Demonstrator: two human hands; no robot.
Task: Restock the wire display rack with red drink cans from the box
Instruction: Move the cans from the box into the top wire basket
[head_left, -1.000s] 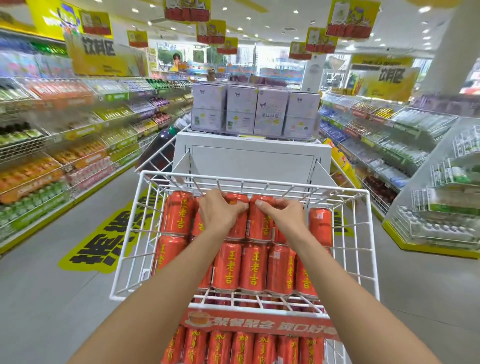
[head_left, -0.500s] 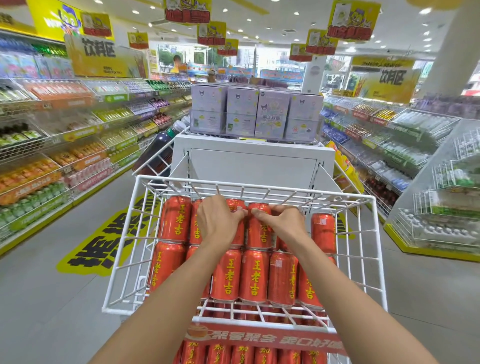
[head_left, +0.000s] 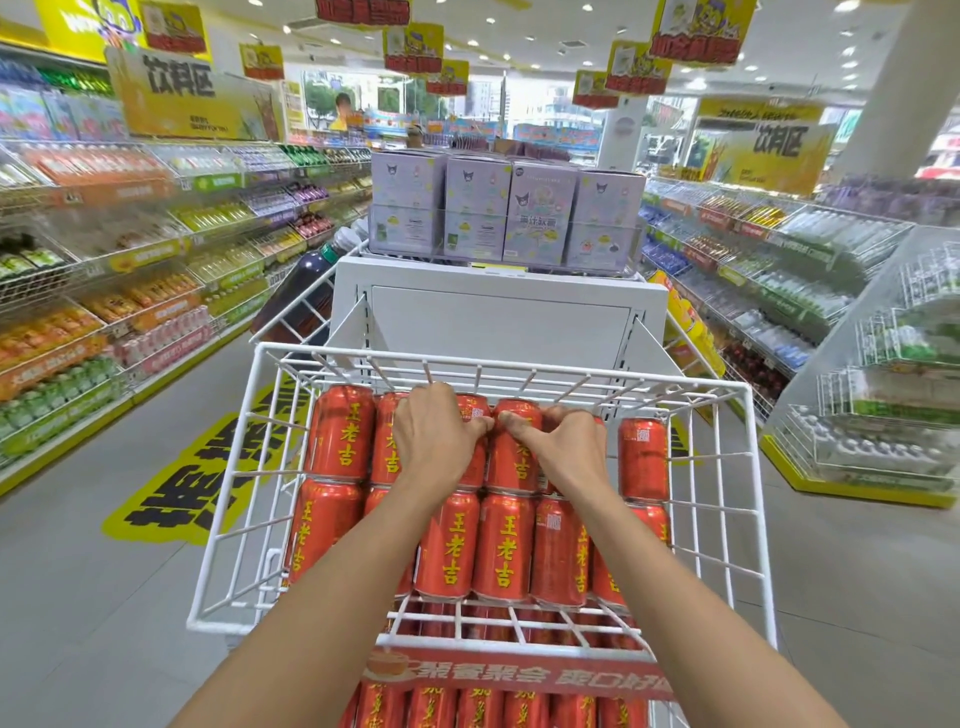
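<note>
Seating red cans (head_left: 343, 436) into the top layer at 12 o'clock of the wire rack (head_left: 291, 627), with left hand (head_left: 439, 441) and right hand (head_left: 569, 454) grips each clasping a can top; next, release squarely, then fetch more from the unseen box.

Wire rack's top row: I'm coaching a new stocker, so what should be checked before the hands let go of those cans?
1. Left hand grips an upper can: ok.
2. Right hand grips the neighbouring can: ok.
3. Upper cans stand upright on the lower row: ok.
4. Labels face front: not ok; the far-right can shows no yellow lettering.
5. Space hidden by that hand filled: cannot tell.
6. Box for refills nearby: cannot tell, none in view.
</note>
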